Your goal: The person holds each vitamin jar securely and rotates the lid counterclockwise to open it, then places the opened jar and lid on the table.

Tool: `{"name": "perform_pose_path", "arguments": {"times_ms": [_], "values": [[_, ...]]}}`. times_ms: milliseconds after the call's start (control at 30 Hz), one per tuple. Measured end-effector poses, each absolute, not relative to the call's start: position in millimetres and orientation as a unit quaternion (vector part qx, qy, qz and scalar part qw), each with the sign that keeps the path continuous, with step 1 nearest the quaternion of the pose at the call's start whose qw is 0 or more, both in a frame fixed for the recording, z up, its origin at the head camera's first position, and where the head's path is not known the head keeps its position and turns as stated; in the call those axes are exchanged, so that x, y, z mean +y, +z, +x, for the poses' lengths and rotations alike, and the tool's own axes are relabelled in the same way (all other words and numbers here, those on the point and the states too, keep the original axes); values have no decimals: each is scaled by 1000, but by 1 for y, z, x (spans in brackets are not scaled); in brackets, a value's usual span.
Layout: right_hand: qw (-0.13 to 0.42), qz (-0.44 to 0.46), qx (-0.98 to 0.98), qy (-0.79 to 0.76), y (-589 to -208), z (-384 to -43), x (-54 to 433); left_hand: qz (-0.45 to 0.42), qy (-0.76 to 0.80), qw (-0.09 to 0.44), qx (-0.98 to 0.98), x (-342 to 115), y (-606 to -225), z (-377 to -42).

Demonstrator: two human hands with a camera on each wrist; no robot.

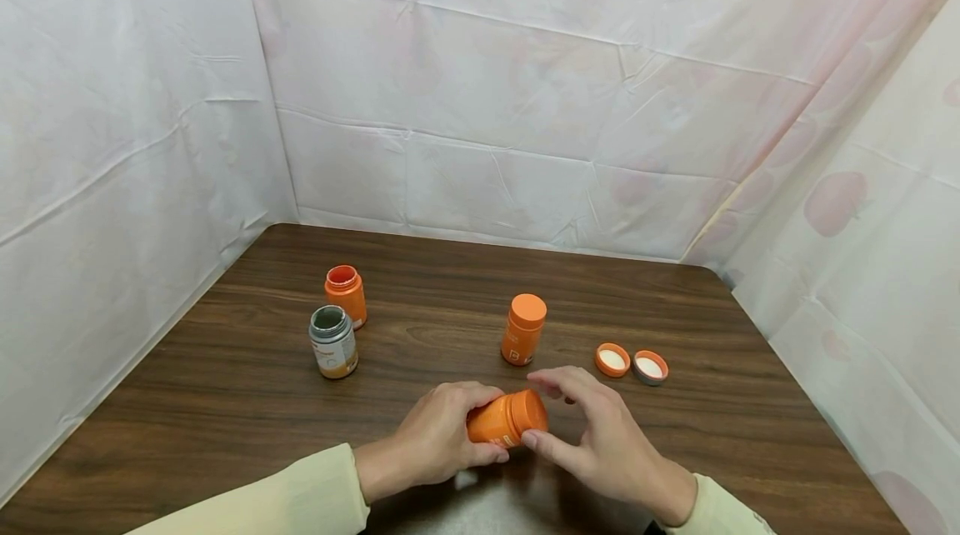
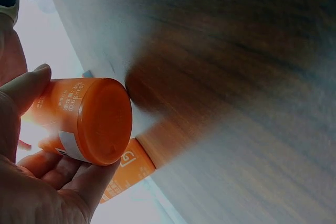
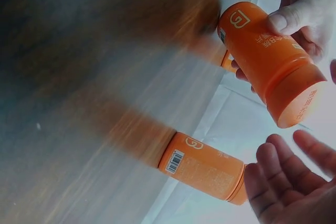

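Note:
My left hand (image 1: 442, 431) grips an orange pill bottle (image 1: 493, 423) around its body, thumb on one side and fingers on the other. The bottle is tilted, its orange cap (image 1: 529, 412) toward my right hand and its base (image 2: 106, 121) facing the left wrist camera. Beside the cap, my right hand (image 1: 600, 435) has its fingers spread and relaxed; a gap shows between those fingers and the cap in the right wrist view. A second capped orange bottle (image 1: 522, 333) stands upright just beyond my hands, also seen as a bottle (image 3: 203, 165) in the right wrist view.
At the left of the dark wooden table (image 1: 427, 327) stand an uncapped orange bottle (image 1: 347, 297) and an uncapped grey bottle (image 1: 334, 343). Two loose caps lie inside-up at the right: an orange cap (image 1: 612, 360) and an orange-and-grey cap (image 1: 650, 367). Pale curtains (image 1: 487, 102) surround the table.

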State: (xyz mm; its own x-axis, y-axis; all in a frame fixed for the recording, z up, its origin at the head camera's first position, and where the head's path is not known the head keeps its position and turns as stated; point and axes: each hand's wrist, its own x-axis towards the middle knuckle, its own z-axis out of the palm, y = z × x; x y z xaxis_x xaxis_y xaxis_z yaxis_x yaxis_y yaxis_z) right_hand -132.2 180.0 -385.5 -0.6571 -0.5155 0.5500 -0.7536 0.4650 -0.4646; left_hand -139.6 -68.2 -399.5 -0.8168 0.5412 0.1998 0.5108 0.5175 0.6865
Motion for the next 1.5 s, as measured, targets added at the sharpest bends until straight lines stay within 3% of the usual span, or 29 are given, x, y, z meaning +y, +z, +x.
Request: {"name": "perform_pose_path", "arguments": {"times_ms": [367, 1500], "values": [[135, 293, -876, 359, -386, -129, 177, 302, 390, 21, 869, -68, -400, -140], [136, 357, -851, 361, -386, -131, 180, 301, 395, 17, 868, -68, -400, -139]]}}
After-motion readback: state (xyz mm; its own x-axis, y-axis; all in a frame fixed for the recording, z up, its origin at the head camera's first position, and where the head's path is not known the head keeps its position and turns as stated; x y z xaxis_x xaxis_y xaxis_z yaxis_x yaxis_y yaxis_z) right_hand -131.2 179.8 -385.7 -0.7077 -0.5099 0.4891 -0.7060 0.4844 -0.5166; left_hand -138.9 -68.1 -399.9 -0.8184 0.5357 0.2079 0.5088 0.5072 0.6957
